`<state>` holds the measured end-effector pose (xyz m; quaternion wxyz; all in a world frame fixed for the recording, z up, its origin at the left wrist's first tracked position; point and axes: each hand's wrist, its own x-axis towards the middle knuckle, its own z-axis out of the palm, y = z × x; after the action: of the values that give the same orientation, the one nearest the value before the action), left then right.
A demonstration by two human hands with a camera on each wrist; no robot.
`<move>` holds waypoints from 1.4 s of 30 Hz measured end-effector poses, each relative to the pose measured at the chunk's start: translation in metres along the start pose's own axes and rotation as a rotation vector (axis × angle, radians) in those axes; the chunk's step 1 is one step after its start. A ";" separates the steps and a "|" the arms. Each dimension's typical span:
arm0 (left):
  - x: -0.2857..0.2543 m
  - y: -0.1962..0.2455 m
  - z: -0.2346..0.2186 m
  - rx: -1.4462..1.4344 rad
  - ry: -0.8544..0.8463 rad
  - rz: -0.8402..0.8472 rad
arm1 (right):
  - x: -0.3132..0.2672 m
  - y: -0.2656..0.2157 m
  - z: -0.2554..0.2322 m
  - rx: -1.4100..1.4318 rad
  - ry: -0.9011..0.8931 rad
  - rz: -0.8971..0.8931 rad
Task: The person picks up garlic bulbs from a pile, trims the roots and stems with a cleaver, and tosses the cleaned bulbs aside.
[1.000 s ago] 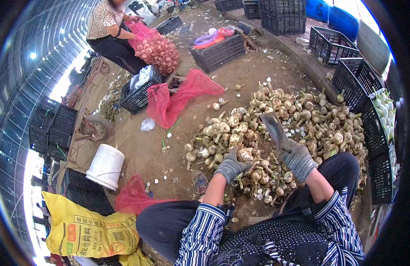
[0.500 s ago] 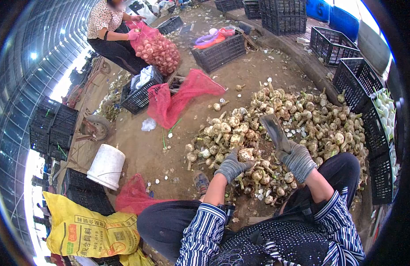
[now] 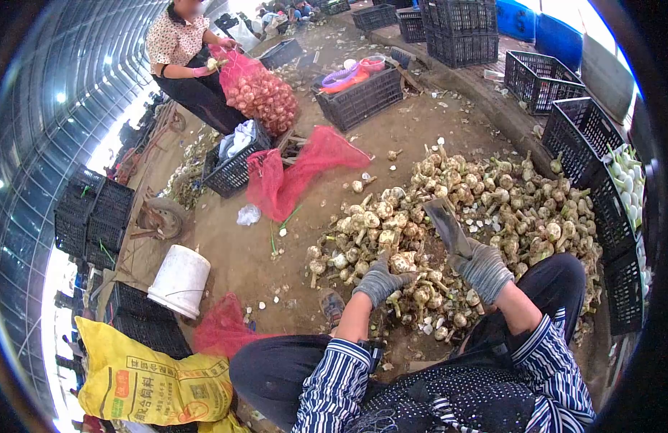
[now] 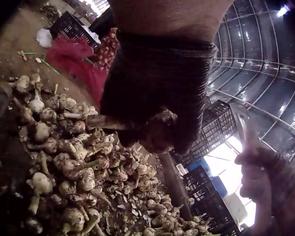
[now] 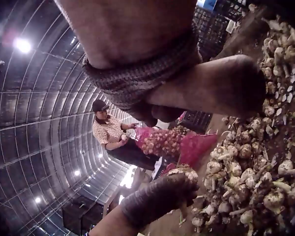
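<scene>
My gloved left hand (image 3: 381, 283) holds a garlic bulb (image 3: 402, 262) at the near edge of a heap of untrimmed garlic (image 3: 460, 177). In the left wrist view the bulb (image 4: 160, 130) shows under the dark glove, its cut-looking stem (image 4: 108, 122) pointing left. To the right, my gloved right hand (image 3: 484, 270) grips a cleaver (image 3: 447, 227), its broad blade tilted up and away over the heap, apart from the bulb. The thick handle (image 5: 206, 88) sticks out of the fist in the right wrist view. Both hands are in front of my knees.
Black crates (image 3: 583, 141) line the right side, one holding white trimmed bulbs (image 3: 627, 180). Ahead, a person (image 3: 182, 54) stands by a red mesh bag of garlic (image 3: 262, 99). Red netting (image 3: 294, 173), a white bucket (image 3: 180, 280) and a yellow sack (image 3: 157, 382) lie leftward.
My hands keep their holds on the bulb and cleaver, nearly still. The head view has tilted slightly upward. The person ahead has straightened and drawn a hand back from the mesh bag.
</scene>
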<state>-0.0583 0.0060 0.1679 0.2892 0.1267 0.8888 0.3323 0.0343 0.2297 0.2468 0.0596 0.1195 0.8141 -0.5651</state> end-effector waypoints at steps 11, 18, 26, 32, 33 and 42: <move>0.009 -0.014 0.015 0.045 0.094 0.026 | 0.003 0.013 0.003 0.026 -0.019 -0.009; 0.015 -0.025 0.022 -0.061 0.131 0.031 | 0.001 0.016 0.002 -0.124 0.010 -0.059; -0.010 -0.003 0.009 -0.914 0.053 0.036 | -0.007 0.015 0.005 -0.252 0.061 -0.093; -0.043 0.025 -0.001 -0.906 0.136 0.144 | -0.022 0.014 0.010 -0.578 0.223 -0.568; -0.060 0.035 -0.005 -0.625 0.208 0.293 | -0.025 0.016 0.013 -0.668 0.234 -0.654; -0.094 -0.001 0.035 -1.400 -0.250 0.236 | -0.057 0.017 0.021 -0.869 0.025 -0.832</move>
<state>0.0384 -0.0155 0.1862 0.3645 0.0440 0.4079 0.8360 0.0934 0.2083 0.2369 -0.1327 -0.2375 0.9497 -0.1549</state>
